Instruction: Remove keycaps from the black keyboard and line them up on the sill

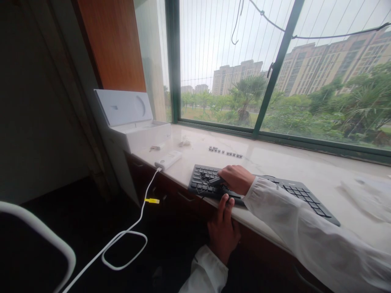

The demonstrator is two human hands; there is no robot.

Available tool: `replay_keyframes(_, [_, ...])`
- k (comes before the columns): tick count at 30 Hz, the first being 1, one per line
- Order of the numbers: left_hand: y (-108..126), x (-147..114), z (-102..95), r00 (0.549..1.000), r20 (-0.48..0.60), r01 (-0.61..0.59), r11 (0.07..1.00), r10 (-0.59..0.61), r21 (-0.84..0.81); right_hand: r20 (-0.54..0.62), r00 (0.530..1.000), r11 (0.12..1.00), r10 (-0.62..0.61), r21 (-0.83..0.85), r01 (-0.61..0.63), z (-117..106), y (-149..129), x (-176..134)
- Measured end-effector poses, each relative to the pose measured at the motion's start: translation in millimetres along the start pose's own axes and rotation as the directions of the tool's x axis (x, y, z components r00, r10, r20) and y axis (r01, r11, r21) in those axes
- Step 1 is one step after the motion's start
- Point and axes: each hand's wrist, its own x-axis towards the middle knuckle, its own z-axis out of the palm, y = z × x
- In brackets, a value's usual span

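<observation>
A black keyboard (pixel 301 195) lies along the front edge of the white sill. Several of its left-side keys are off, showing bare switches. My right hand (pixel 237 179) is closed around the dark handle of a keycap puller (pixel 216 181), its thin wire end down among the left keys. Below it, my left hand (pixel 224 228) reaches up from under the sill edge, with stretched fingertips touching the keyboard's front edge; its other fingers are partly hidden. Loose black keycaps (pixel 225 152) sit in a rough row behind the keyboard.
At the left stands an open white box (pixel 146 132). Near it are a white power bank (pixel 168 160), small metal items (pixel 154 148) and crumpled clear plastic (pixel 185 141). A white cable (pixel 143 211) hangs off the edge. Plastic wrapping (pixel 366 195) lies at right, below the window.
</observation>
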Motion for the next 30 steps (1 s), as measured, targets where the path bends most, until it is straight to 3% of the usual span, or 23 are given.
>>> replay_keyframes(15, [-1.8, -0.5, -0.5, 1.000, 0.030, -0.006, 1.000, 0.006, 0.000, -0.029, 0.998, 0.998, -0.056, -0.028, 0.055, 3.8, 0.2, -0.8])
replay_keyframes(30, [-4.5, -2.2, 5.4, 1.000, -0.003, -0.007, 0.999, 0.007, 0.035, 0.017, 0.997, 0.997, 0.073, 0.036, -0.073, 4.0, -5.0, -0.5])
